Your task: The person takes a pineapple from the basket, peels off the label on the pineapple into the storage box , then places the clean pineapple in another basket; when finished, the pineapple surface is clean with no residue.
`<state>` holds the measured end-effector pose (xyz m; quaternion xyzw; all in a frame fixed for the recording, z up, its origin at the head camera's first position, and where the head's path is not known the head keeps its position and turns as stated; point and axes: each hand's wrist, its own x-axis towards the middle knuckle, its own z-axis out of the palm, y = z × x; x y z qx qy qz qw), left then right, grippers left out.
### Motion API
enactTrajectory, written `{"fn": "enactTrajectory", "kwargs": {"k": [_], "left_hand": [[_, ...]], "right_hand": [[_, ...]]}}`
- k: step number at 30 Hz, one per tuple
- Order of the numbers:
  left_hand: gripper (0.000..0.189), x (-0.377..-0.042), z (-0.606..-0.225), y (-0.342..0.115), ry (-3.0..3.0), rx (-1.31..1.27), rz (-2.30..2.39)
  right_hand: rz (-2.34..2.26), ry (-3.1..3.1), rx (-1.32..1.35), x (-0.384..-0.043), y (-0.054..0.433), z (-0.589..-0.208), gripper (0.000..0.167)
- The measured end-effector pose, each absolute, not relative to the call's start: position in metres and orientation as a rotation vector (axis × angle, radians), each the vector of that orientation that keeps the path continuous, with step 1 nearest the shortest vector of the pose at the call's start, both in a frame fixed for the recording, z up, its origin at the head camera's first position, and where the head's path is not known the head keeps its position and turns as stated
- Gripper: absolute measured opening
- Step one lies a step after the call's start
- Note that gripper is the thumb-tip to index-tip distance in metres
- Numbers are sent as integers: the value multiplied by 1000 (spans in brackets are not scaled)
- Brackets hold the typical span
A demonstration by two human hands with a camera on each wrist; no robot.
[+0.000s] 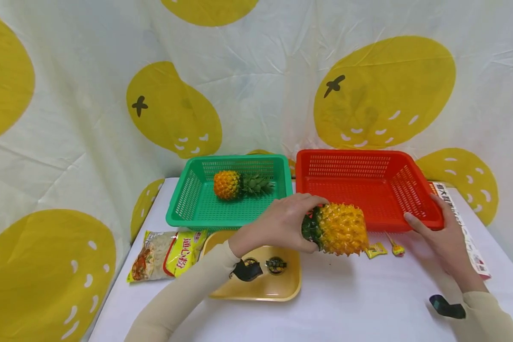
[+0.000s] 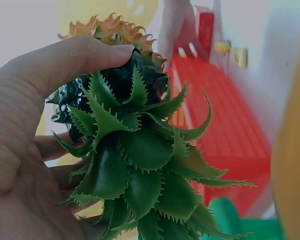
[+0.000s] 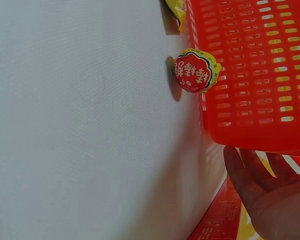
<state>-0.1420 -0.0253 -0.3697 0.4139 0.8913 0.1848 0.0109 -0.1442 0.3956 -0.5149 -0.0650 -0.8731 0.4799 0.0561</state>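
Observation:
My left hand (image 1: 284,221) grips a pineapple (image 1: 342,229) near the base of its leaves, its yellow-orange body pointing right above the table. In the left wrist view, the thumb lies across the dark green part, above spiky green leaves (image 2: 145,185). A red plastic basket (image 1: 410,223) stands at the back right. At its front right corner is my right hand (image 1: 446,237), fingers spread and fairly straight against the corner. A second pineapple (image 1: 227,185) lies on its side in the green basket (image 1: 231,223) at the back left.
In front of the green basket are a yellow tray (image 1: 282,285) and a bag of pasta (image 1: 166,254). A wrapped lollipop (image 1: 397,249) and a small yellow packet (image 1: 376,250) lie before the red basket. Some printed packaging (image 1: 474,256) lies at the right edge.

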Motion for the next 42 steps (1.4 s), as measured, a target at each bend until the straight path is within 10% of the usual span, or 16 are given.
{"fn": "enactTrajectory", "kwargs": {"k": [42], "left_hand": [[92,-231,-417,-160,2917,855,355]], "right_hand": [[1371,-2664,-228,-142,394,-515,92]]}}
